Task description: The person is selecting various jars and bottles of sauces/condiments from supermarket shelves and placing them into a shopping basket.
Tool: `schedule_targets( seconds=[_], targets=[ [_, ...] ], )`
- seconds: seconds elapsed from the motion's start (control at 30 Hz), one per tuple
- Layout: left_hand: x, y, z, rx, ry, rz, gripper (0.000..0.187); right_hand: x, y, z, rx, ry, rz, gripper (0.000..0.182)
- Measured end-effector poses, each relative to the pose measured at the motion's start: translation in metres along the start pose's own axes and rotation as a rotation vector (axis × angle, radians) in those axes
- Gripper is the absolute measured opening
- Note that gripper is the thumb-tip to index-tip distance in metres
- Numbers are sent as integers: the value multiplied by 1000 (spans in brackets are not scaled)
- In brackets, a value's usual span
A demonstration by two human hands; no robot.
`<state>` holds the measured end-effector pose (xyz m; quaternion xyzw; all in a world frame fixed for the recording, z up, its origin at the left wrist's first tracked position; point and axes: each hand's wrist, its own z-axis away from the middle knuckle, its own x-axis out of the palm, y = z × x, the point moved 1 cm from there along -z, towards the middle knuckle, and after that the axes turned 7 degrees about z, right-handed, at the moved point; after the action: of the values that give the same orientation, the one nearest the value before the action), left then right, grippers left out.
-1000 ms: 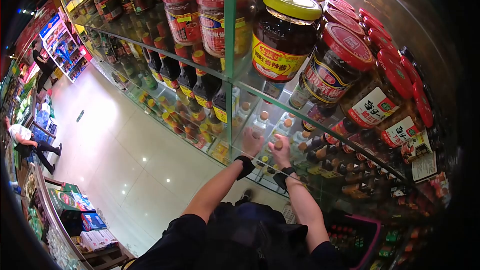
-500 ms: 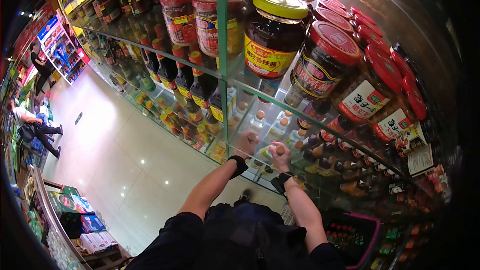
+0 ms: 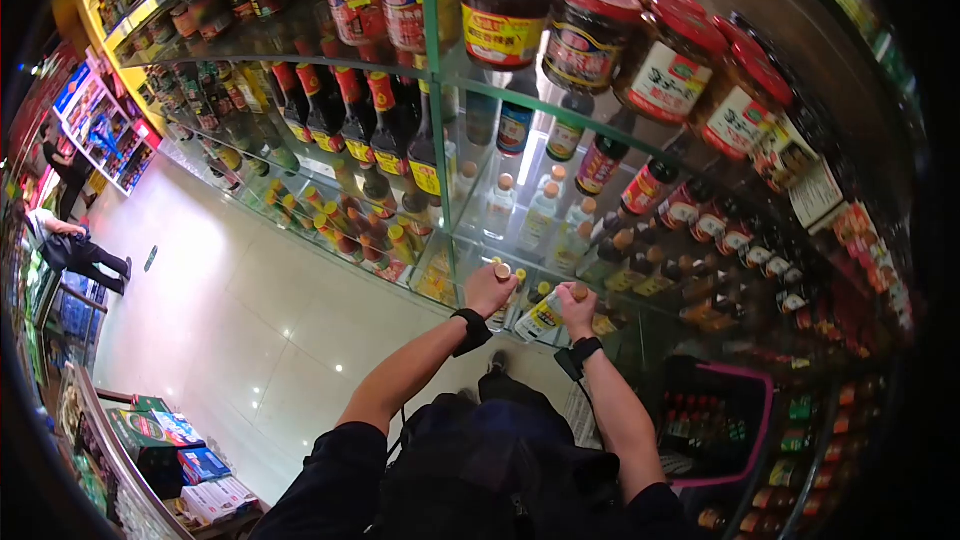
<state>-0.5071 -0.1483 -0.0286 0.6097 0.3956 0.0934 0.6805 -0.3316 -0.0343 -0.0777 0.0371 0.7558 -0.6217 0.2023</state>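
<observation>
My left hand (image 3: 487, 292) is closed round the neck of a bottle with a tan cap (image 3: 503, 271); most of that bottle is hidden by the hand. My right hand (image 3: 577, 312) grips a clear bottle with a yellow-and-white label (image 3: 541, 319) by its neck, its brown cap showing above the fingers. This bottle hangs tilted. Both hands are at the front edge of a glass shelf unit. Just beyond them, similar clear bottles (image 3: 540, 216) with tan caps stand on a shelf. Each wrist wears a black band.
Sauce jars (image 3: 507, 8) fill the upper glass shelf (image 3: 610, 135), and dark bottles (image 3: 390, 130) stand to the left. A pink-rimmed basket (image 3: 768, 430) holding several bottles is at lower right. Boxes (image 3: 215, 500) sit at lower left. One person (image 3: 85, 250) is across the aisle.
Both hands have come back from the shelf toward me, with the bottles in them; the right one's label now shows. My view has shifted, so the jars appear higher.
</observation>
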Motion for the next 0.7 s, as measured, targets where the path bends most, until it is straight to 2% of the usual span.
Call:
schedule_targets(
  seconds=[0.13,0.2,0.27,0.4,0.53,0.7],
  targets=[
    [4,11,27,-12,-121,-1,31,-35,0,33,60,83,68,10],
    [9,17,39,-33,-169,47,30,-56,-5,50,169,53,9,12],
    [15,25,49,-64,-229,35,30,-73,-7,65,190,100,11,13],
    [38,52,71,37,-234,-2,30,-111,-4,85,230,153,-28,16],
    [65,85,94,63,-355,-19,28,-158,-5,100,224,223,-9,16],
    [115,133,129,168,-412,-22,30,-241,-6,121,256,325,-172,15]
  ],
)
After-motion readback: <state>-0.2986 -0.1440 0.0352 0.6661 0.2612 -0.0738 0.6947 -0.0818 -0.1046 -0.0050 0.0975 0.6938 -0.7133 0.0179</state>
